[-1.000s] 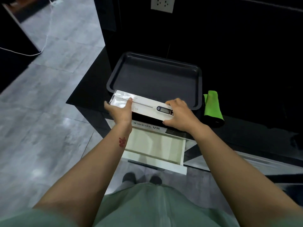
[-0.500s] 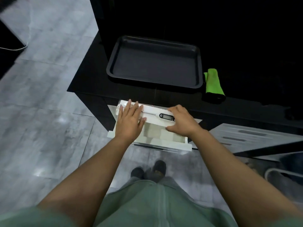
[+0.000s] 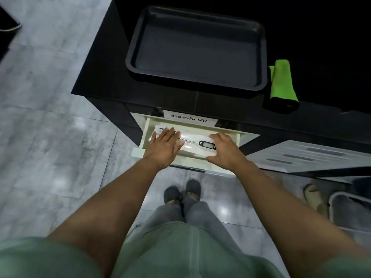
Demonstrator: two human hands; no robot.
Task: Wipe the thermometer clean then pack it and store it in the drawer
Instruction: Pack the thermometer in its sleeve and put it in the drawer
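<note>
The thermometer pack [image 3: 190, 146], a white box with a clear front, lies lengthwise in the open cream drawer [image 3: 146, 135] below the black counter. Its metal probe and black digital display show between my hands. My left hand [image 3: 163, 147] rests flat on the pack's left end, fingers spread. My right hand [image 3: 224, 151] grips the right end, thumb at the front edge and fingers over the top. A green cloth [image 3: 282, 83] lies folded on the counter at the right.
A black tray [image 3: 130, 63] sits on the counter [image 3: 104, 81] above the drawer. A white label [image 3: 188, 119] marks the cabinet front. A grey slatted panel [image 3: 311, 155] juts out on the right. A slipper [image 3: 314, 197] and a bin [image 3: 351, 211] are on the floor.
The pack has come down from the counter edge into the drawer. My left hand has gone from gripping its end to lying flat on it. My view has tilted down.
</note>
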